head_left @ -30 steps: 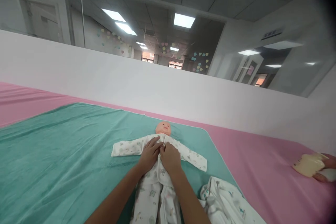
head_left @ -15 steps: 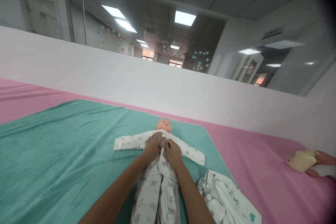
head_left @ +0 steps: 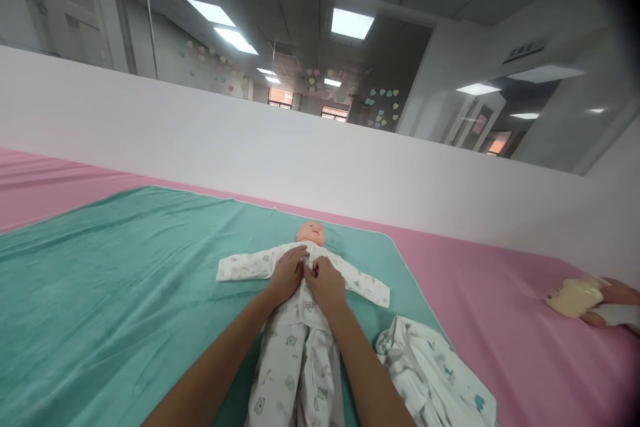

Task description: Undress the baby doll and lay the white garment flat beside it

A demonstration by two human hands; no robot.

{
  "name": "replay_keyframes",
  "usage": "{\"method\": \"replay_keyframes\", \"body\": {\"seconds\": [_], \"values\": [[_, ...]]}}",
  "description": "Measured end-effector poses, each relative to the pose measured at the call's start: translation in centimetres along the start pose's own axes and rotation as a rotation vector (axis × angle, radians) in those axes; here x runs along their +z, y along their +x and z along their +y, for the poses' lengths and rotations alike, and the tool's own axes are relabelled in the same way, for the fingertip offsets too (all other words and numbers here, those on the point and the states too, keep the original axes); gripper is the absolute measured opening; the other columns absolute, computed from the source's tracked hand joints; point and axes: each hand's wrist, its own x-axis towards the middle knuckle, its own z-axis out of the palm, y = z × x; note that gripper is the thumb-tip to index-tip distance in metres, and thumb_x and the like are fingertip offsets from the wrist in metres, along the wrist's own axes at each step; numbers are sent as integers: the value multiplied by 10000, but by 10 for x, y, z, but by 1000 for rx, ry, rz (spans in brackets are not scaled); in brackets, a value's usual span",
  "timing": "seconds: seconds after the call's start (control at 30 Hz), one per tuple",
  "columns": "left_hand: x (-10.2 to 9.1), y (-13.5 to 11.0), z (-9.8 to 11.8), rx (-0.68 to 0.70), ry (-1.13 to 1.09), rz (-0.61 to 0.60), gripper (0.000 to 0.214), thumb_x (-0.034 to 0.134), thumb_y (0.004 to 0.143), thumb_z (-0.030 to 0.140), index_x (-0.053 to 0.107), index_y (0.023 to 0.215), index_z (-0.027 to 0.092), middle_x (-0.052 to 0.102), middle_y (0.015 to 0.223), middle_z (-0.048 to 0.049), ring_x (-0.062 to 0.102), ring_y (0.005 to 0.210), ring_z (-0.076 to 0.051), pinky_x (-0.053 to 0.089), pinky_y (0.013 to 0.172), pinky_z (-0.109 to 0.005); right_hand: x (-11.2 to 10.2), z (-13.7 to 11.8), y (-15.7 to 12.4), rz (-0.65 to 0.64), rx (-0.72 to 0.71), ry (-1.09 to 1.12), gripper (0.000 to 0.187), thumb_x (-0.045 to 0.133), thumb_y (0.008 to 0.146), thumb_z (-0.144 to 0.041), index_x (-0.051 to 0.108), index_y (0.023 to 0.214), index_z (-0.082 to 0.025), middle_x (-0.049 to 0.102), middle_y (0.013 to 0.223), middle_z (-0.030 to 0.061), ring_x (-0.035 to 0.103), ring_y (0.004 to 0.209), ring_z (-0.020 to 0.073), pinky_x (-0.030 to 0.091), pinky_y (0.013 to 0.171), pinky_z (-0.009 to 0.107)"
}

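Note:
A baby doll (head_left: 311, 233) lies on its back, dressed in a white printed jacket (head_left: 250, 265) with both sleeves spread wide. Matching printed trousers (head_left: 287, 353) cover its legs. My left hand (head_left: 289, 273) rests on the chest, its fingers gathered at the jacket's front edge. Beside it, my right hand (head_left: 325, 285) pinches the other front edge with bent fingers. The two sets of fingertips nearly meet at the middle of the chest; any fastener between them is too small to make out.
A teal blanket (head_left: 125, 293) lies under the doll, over a pink cover (head_left: 480, 307). Crumpled white printed clothing (head_left: 430, 373) sits to the right of my right forearm. Another doll (head_left: 575, 298) lies at the far right. Behind stands a white wall (head_left: 200, 140) with a wide window or mirror.
Both hands stay at the jacket's front. My right fingers have shifted slightly left, and the two front edges look closer together. The view has tilted a little.

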Motion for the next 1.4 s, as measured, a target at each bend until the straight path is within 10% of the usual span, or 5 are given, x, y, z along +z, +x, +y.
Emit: {"method": "replay_keyframes", "body": {"seconds": [0.67, 1.4], "values": [[-9, 5, -4, -68, -361, -66, 410, 378, 718, 30, 674, 960, 178, 505, 1320, -68, 483, 1193, -185, 388, 1019, -352, 2, -4, 6, 1, 85, 263, 172, 518, 751, -355, 432, 758, -206, 507, 735, -17, 483, 689, 142, 320, 618, 245], [-3, 2, -4, -20, -124, -63, 415, 340, 839, 93, 632, 1096, 238, 481, 1333, -47, 400, 1247, -195, 309, 1064, -423, 4, 17, 10, -106, 160, 847, 199, 476, 778, -380, 520, 711, -199, 446, 540, -52, 405, 483, 109, 317, 486, 228]]}}
